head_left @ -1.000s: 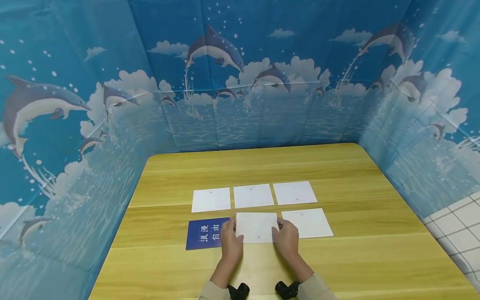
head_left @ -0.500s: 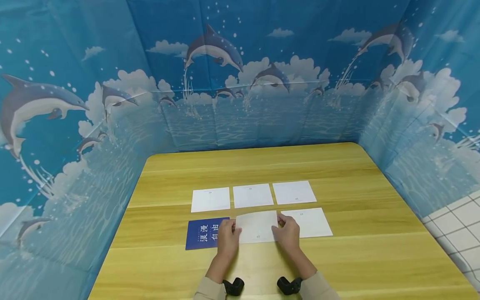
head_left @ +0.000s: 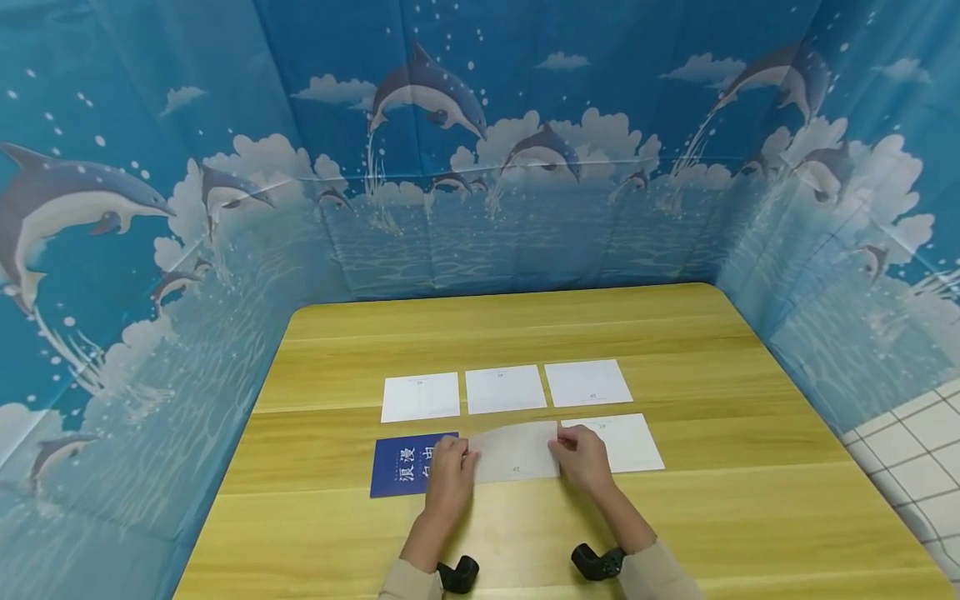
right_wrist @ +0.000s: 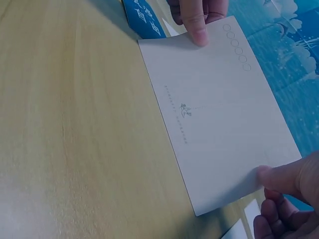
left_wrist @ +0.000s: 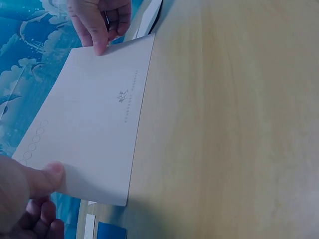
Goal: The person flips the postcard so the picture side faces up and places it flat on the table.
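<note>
A white postcard (head_left: pixel 517 452) is held by its two short ends, raised and slightly bowed. My left hand (head_left: pixel 452 477) pinches its left end, thumb on the face and fingers behind. At the opposite end my right hand (head_left: pixel 583 458) pinches it the same way. The postcard (left_wrist: pixel 94 119) shows a row of small circles, a tiny bird print and a line of fine text in the left wrist view. A blue card (head_left: pixel 397 471) with white Chinese characters lies beside my left hand, partly covered by it. Behind my right hand lies another white card (head_left: pixel 630 443).
Three white cards lie in a row farther back: left (head_left: pixel 421 397), middle (head_left: pixel 506 390) and right (head_left: pixel 588 383). They rest on a yellow wood-grain table (head_left: pixel 337 542). A blue dolphin-print curtain (head_left: pixel 480 233) surrounds its back and sides.
The postcard has gone from lying nearly flat to being lifted and tilted, its far edge bowing. My hands have drawn slightly apart, and the left covers more of the blue card.
</note>
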A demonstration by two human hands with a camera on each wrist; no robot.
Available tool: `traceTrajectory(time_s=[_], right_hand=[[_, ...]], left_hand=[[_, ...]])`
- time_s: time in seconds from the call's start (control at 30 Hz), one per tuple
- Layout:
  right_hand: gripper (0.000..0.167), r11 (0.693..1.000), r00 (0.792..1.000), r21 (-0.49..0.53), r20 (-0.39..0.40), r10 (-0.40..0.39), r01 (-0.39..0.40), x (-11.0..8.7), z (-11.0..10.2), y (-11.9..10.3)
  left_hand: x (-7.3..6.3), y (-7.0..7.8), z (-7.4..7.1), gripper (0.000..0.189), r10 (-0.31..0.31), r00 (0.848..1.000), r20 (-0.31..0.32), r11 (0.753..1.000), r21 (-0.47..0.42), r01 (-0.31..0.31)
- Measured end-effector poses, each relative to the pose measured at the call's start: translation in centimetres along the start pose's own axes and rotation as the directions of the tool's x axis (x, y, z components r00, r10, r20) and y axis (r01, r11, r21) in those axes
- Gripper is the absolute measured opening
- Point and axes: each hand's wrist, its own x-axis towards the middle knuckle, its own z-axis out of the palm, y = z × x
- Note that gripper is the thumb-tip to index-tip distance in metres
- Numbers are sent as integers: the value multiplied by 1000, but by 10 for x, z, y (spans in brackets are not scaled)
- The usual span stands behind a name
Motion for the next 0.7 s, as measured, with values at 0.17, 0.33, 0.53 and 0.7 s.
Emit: traceTrajectory(time_s=[0.17, 0.33, 0.53, 0.7], right_hand=[[13, 999, 999, -4, -20, -41, 41, -4, -4, 0], [11, 992, 992, -7, -39, -123, 123, -10, -6, 0], [7, 980, 978, -8, -61, -199, 199, -19, -12, 0], [7, 968, 966, 18, -73, -249, 251, -26, -16, 2]], left_hand=[[-2, -1, -6, 17, 50, 999, 18, 999, 17, -50], [-4, -4, -12, 16, 130, 991, 12, 991, 31, -130], [-10, -4, -18, 12, 151, 988, 36, 988, 38, -153], [-15, -7, -22, 7, 194, 980, 48, 981, 17, -195]])
